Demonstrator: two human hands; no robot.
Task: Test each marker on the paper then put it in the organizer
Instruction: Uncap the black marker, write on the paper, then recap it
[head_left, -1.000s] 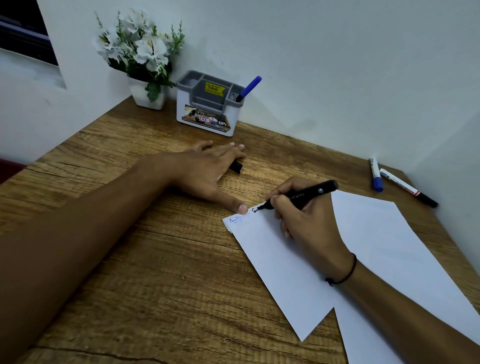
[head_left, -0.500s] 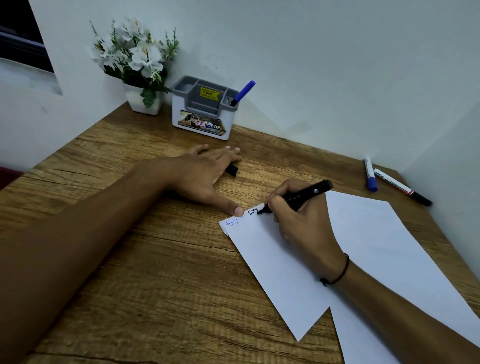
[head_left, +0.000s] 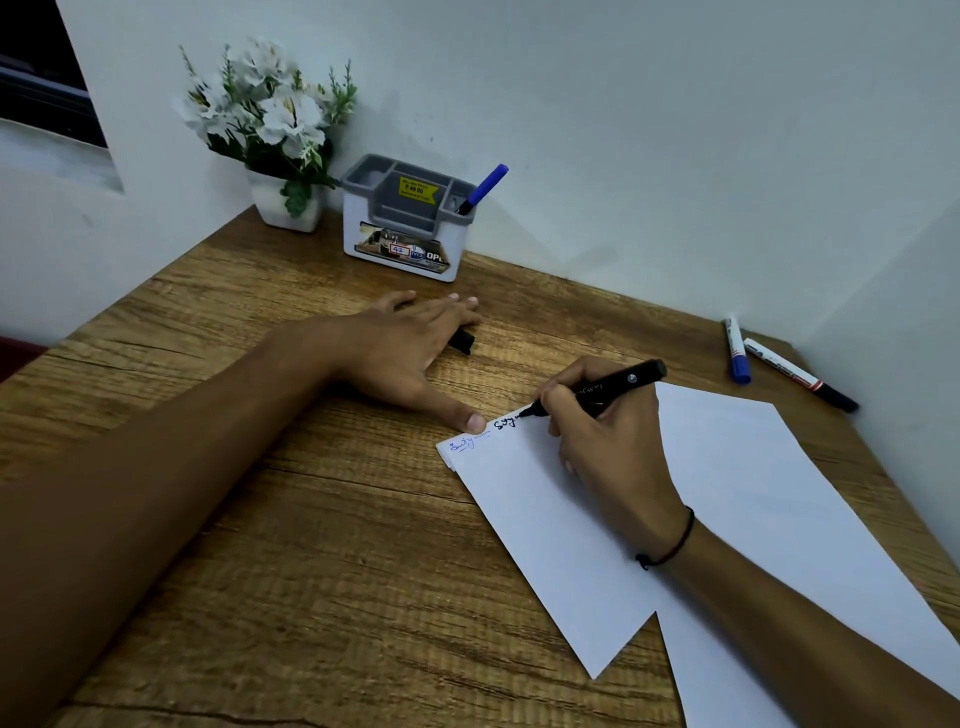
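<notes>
My right hand (head_left: 610, 441) grips a black marker (head_left: 608, 387) with its tip on the top edge of the white paper (head_left: 727, 499), beside black and blue scribbles. My left hand (head_left: 410, 353) lies flat on the desk, thumb pressing the paper's corner. A black cap (head_left: 461, 340) sticks out from under its fingers. The grey and white organizer (head_left: 402, 223) stands at the back with a blue marker (head_left: 483, 189) in its right slot. Two more markers, a blue-capped one (head_left: 736, 351) and a black-capped one (head_left: 800, 375), lie at the far right.
A white pot of white flowers (head_left: 275, 135) stands left of the organizer in the corner. White walls close the wooden desk (head_left: 311, 545) at the back and right. A second paper sheet (head_left: 753, 675) lies under my right forearm.
The black scribble has grown a little to the right as my right hand writes. My left hand stays flat on the desk and paper corner.
</notes>
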